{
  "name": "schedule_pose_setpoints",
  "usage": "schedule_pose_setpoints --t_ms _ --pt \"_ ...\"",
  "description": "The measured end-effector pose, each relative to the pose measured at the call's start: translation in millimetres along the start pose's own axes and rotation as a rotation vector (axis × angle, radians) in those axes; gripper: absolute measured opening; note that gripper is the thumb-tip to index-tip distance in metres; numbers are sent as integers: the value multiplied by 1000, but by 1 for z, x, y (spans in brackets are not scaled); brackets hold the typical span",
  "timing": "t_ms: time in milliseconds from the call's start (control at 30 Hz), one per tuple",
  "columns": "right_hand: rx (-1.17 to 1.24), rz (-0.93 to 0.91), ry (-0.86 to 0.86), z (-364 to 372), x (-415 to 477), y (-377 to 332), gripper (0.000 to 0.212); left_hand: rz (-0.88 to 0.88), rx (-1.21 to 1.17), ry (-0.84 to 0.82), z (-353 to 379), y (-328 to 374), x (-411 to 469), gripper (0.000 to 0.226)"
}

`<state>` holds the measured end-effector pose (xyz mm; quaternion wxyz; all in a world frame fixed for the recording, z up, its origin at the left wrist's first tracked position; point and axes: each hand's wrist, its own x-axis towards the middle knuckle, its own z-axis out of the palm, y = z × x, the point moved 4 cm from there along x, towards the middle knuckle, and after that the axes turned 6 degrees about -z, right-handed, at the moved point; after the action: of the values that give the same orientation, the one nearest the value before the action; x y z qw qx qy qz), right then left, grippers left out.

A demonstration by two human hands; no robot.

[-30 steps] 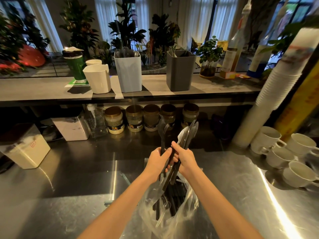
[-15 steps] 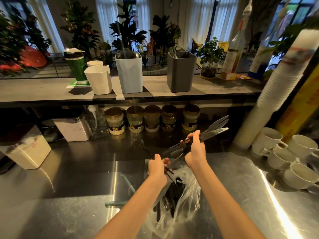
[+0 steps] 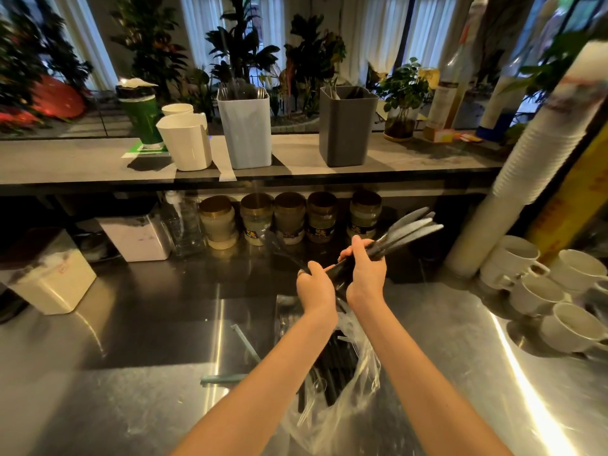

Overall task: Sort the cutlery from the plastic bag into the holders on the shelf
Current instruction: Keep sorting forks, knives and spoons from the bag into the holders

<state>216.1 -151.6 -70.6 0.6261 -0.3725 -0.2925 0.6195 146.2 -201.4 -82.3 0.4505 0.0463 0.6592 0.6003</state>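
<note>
Several knives [image 3: 413, 228], handles hidden by left hand [image 3: 314, 286], right hand [image 3: 367, 276].

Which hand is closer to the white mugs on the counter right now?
Right. The right hand grips the cutlery bundle to the left of the white mugs; the left hand grips the bundle's lower end, farther from them.

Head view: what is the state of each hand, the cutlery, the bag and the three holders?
right hand, grips the cutlery bundle.
left hand, grips the bundle's lower handles.
cutlery bundle, held above the bag, tips pointing up and right.
plastic bag, open, lying on the counter, cutlery inside.
blue holder, upright, cutlery inside.
grey holder, upright, cutlery inside.
white holder, upright, contents hidden.
</note>
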Motion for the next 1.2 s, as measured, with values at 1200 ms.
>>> schedule_pose_setpoints --t_ms 1200 --pt "-990 -753 -704 140 75 -127 30 617 254 -408 80 270 2 13"
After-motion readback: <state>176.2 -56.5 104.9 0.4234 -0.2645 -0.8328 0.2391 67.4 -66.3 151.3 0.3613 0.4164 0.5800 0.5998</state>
